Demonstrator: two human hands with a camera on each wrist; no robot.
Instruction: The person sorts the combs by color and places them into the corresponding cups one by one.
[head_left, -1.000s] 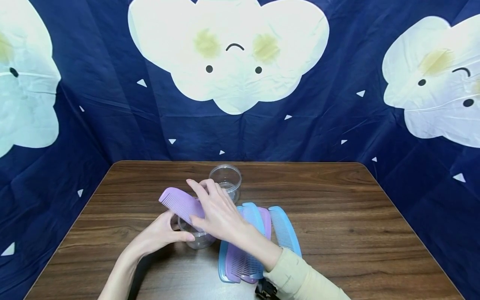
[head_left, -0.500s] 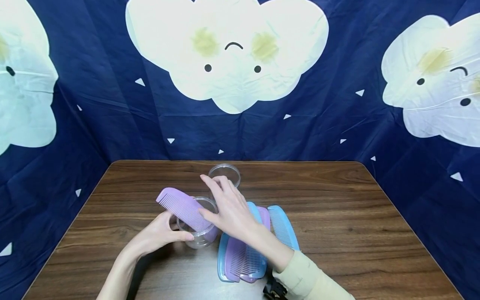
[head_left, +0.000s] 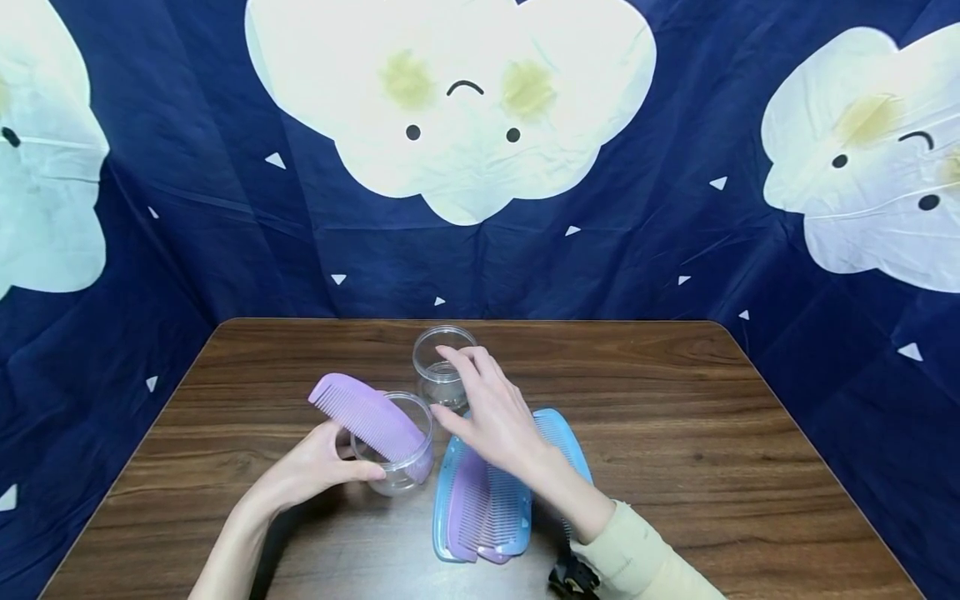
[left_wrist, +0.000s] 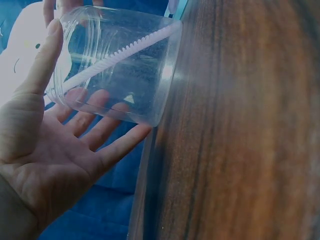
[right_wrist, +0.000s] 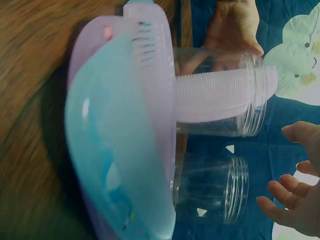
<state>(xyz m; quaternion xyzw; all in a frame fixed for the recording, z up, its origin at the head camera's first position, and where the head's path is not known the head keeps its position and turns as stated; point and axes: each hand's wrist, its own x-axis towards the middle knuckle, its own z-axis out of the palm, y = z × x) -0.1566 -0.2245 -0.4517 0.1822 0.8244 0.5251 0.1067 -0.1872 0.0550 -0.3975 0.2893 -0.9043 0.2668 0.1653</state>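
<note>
In the head view, my left hand [head_left: 318, 465] holds a clear plastic jar [head_left: 387, 483] at its near left side, thumb in front and fingers behind. A purple comb [head_left: 366, 415] leans inside it, its upper end sticking out past the rim to the left. The left wrist view shows the comb slanting through the jar [left_wrist: 142, 95] down to its base. My right hand [head_left: 495, 417] is over the table to the right of this jar, fingers spread and nothing in them. In the right wrist view, that right hand [right_wrist: 297, 187] stands apart from both jars.
A second clear jar [head_left: 441, 390] stands behind the held one, partly covered by the right hand. Several blue and purple combs [head_left: 472, 508] lie piled under the right forearm, with a blue comb [head_left: 564, 442] at their right. Blue cloth [head_left: 480, 275] hangs behind the table.
My right hand has come off the purple comb and moved right, away from the held jar. The comb stays leaning in the jar, and my left hand keeps its hold.
</note>
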